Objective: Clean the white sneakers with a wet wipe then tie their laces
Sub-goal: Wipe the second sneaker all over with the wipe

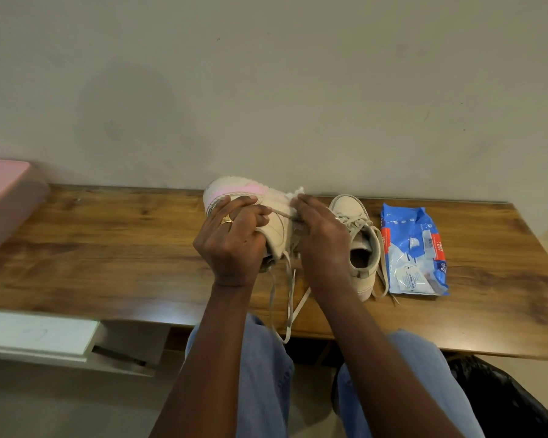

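My left hand (231,241) grips a white sneaker (234,192) with a pink sole, tipped on its side above the wooden table (108,248). Its loose laces (290,298) hang down past the table's front edge. Against this shoe my right hand (321,238) presses a white wet wipe (296,193), of which only a crumpled bit shows beyond the fingertips. The second white sneaker (361,235) stands upright on the table just right of my right hand, with its laces untied.
A blue and red pack of wet wipes (413,251) lies on the table right of the second sneaker. A pink box (5,197) sits at the far left. A black bag (506,396) is on the floor at lower right. A wall stands behind the table.
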